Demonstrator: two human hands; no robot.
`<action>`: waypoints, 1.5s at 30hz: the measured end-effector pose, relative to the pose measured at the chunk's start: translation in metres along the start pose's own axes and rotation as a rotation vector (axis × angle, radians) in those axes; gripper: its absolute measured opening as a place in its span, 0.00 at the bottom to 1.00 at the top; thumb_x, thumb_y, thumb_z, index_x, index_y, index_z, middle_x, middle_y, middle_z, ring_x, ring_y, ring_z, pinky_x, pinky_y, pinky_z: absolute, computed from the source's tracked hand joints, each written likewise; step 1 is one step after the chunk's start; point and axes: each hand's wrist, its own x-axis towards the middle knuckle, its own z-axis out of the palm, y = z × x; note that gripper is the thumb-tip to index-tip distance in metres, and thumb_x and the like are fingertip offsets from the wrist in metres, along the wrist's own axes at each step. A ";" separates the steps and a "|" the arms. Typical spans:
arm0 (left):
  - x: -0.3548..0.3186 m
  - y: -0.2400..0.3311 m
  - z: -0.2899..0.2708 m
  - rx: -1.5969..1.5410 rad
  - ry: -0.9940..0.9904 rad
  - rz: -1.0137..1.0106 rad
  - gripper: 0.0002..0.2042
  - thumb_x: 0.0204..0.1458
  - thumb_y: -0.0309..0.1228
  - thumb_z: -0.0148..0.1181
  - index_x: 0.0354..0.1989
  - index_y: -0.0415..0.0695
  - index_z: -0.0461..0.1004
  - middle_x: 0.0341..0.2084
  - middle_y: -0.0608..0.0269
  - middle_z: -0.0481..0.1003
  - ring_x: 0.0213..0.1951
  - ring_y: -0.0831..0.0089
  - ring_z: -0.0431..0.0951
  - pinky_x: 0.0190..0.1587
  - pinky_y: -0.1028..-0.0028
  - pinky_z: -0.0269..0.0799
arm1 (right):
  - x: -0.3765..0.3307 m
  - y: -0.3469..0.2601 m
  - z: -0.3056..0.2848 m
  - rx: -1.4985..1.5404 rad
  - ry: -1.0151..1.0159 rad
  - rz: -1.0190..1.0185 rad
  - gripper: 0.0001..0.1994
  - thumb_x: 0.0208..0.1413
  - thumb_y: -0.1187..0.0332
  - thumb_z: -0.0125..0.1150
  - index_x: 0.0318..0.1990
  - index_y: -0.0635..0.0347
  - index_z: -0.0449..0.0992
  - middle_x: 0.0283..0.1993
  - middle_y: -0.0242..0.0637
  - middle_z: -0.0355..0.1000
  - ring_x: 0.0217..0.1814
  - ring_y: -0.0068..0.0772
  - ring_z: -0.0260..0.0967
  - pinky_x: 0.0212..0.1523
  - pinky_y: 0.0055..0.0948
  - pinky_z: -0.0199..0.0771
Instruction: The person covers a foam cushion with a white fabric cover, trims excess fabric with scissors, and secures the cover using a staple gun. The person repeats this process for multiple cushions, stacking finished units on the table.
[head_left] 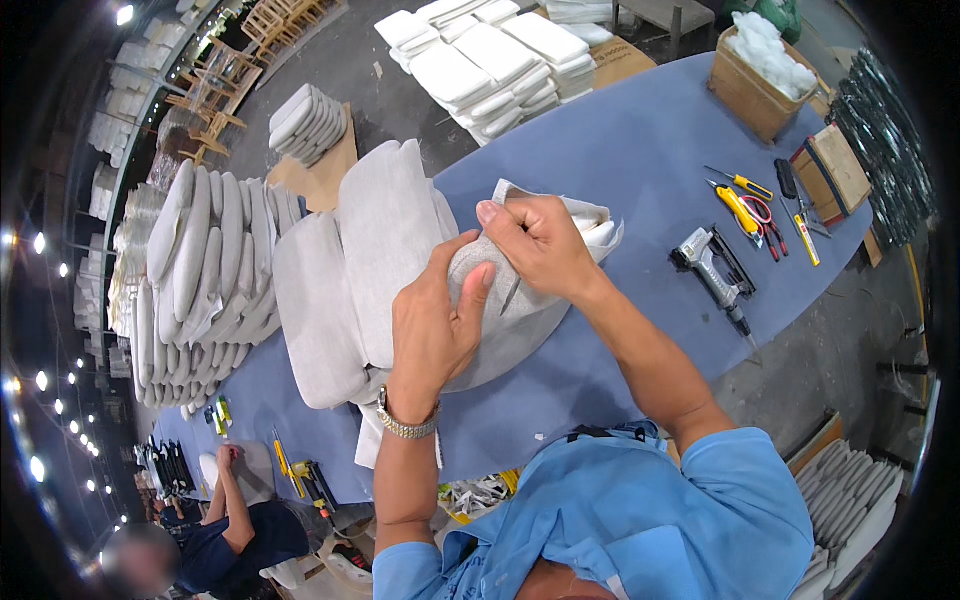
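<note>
A light grey fabric-covered cushion (512, 345) is held over the table in front of me. My left hand (437, 318) wraps round its near left corner, the thumb lying along the cloth. On the same rounded corner, my right hand (546, 245) closes on the cover with its thumb pressed down. A dark slit or fold shows in the cloth between the hands. At the right end, beyond my right hand, white padding (600, 232) shows at the cover's edge. Directly left of my hands lie several finished-looking grey cushions (385, 235), leaning together.
On the blue table (640, 160) lie a staple gun (712, 275), a yellow utility knife (738, 212), a screwdriver (742, 182) and a box of white stuffing (760, 80). Tall cushion stacks (205, 270) stand left. A co-worker (235, 530) works at the lower left.
</note>
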 end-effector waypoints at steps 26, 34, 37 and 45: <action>-0.019 -0.015 0.025 0.051 0.293 0.407 0.28 0.72 0.37 0.34 0.32 0.42 0.84 0.27 0.58 0.82 0.30 0.58 0.79 0.40 0.62 0.72 | -0.089 -0.037 -0.098 -0.484 0.029 -0.348 0.22 0.51 0.64 0.74 0.53 0.56 0.75 0.41 0.38 0.76 0.39 0.35 0.69 0.40 0.36 0.71; 0.000 0.010 0.047 0.086 0.541 0.394 0.32 0.73 0.39 0.30 0.28 0.39 0.82 0.25 0.56 0.82 0.29 0.61 0.79 0.39 0.63 0.73 | -0.083 -0.029 -0.079 -0.242 -0.238 -0.215 0.11 0.68 0.66 0.55 0.36 0.65 0.73 0.30 0.47 0.69 0.31 0.44 0.65 0.36 0.37 0.69; 0.051 0.028 0.046 -0.272 0.414 0.123 0.36 0.74 0.47 0.29 0.26 0.36 0.82 0.23 0.56 0.82 0.29 0.66 0.80 0.38 0.65 0.74 | -0.062 -0.053 -0.092 -0.253 -0.181 -0.201 0.20 0.73 0.57 0.49 0.35 0.65 0.75 0.27 0.51 0.69 0.27 0.51 0.67 0.33 0.39 0.70; 0.126 -0.040 0.215 -0.664 0.123 -0.347 0.40 0.70 0.60 0.33 0.45 0.33 0.83 0.38 0.53 0.83 0.42 0.65 0.81 0.51 0.66 0.74 | -0.042 0.050 -0.141 -0.319 0.114 0.266 0.31 0.74 0.47 0.42 0.34 0.69 0.77 0.27 0.52 0.74 0.31 0.43 0.70 0.36 0.44 0.70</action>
